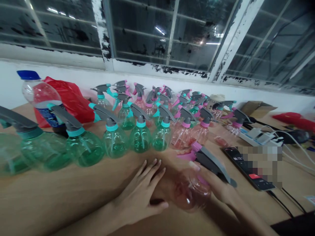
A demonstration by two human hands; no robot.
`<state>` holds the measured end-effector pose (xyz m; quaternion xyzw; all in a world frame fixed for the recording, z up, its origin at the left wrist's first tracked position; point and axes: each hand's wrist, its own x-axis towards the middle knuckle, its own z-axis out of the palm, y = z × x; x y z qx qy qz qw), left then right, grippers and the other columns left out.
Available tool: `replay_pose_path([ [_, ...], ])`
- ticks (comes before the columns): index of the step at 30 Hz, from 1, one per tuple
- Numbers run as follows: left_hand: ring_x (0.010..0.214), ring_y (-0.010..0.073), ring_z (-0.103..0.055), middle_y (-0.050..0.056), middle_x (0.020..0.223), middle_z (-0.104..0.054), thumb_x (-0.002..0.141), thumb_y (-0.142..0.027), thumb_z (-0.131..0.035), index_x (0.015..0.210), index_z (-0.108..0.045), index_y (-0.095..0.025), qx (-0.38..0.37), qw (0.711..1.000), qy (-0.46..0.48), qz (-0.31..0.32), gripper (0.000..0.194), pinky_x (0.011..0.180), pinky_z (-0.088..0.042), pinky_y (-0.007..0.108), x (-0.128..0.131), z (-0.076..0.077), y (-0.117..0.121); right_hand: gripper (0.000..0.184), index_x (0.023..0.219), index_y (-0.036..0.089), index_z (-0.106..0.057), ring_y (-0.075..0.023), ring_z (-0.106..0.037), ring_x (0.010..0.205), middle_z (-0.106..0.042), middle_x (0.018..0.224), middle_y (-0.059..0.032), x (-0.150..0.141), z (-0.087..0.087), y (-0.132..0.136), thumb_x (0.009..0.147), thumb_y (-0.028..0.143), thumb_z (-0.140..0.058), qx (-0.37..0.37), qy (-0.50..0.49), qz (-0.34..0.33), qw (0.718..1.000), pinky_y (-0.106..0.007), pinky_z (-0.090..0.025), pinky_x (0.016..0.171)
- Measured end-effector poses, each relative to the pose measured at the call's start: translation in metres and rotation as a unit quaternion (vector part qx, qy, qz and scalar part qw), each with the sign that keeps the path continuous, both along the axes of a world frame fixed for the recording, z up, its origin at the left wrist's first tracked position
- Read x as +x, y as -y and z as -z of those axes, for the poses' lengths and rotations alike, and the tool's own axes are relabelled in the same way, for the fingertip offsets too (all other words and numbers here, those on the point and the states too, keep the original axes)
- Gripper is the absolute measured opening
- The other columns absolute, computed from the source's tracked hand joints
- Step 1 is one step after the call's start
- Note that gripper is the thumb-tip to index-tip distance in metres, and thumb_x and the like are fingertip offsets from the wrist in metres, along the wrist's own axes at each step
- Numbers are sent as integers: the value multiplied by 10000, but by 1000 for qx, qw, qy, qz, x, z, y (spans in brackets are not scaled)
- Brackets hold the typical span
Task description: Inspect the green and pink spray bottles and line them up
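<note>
My right hand (pixel 209 177) grips a pink spray bottle (pixel 189 193) around its neck, just under the grey and pink trigger head. The bottle tilts over the wooden table, and its lower part looks blurred. Beside it, my left hand (pixel 145 188) lies flat on the tabletop with its fingers stretched out and holds nothing. In front of my hands stands a row of green spray bottles (pixel 140 137) with grey and turquoise heads. Pink spray bottles (pixel 182 136) continue that row to the right. Whether my right fingers touch the trigger is hidden.
A phone (pixel 248 168) with cables lies at the right, near a white power strip (pixel 261 137). More spray bottles crowd the back by the wall. At the left stand a large blue-capped bottle (pixel 40 95) and a red plastic bag (pixel 71 98). A cardboard box (pixel 258 108) sits back right.
</note>
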<state>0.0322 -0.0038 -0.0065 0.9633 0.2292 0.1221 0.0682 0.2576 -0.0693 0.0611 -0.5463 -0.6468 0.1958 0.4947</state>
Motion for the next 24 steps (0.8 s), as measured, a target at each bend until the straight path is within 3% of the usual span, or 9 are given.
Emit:
replay_pose_path([
  [5, 1389, 303, -200, 138, 1501, -274, 859, -578, -546, 1402, -389, -124, 12, 1000, -11, 3, 726, 1118, -150, 500, -1, 2, -1, 232, 805, 247, -706, -229, -665, 700, -712, 733, -13, 5, -10, 2, 786, 461, -620, -51, -49, 11, 997, -333, -553, 671],
  [12, 1385, 299, -217, 123, 1502, -280, 872, -583, -531, 1402, -397, -147, 18, 1000, -17, 0, 700, 1118, -161, 495, -1, 0, -2, 309, 865, 240, -731, -271, -692, 791, -734, 718, -25, 26, 14, 1, 681, 488, -713, -91, -92, 77, 989, -418, -531, 836],
  [17, 1386, 302, -212, 131, 1501, -280, 873, -568, -540, 1397, -403, -141, 13, 1000, -21, 1, 689, 1112, -177, 502, 0, -1, -1, 323, 858, 242, -735, -278, -699, 755, -735, 712, -37, 28, 20, 3, 676, 508, -712, -97, -110, 98, 984, -411, -555, 770],
  [24, 1382, 304, -223, 130, 1498, -288, 866, -551, -562, 1391, -407, -142, 10, 1000, -9, 4, 683, 1110, -182, 509, 0, -1, -2, 277, 814, 240, -724, -251, -691, 707, -717, 662, -14, 21, 8, 0, 694, 490, -704, -90, -86, 60, 990, -373, -541, 779],
])
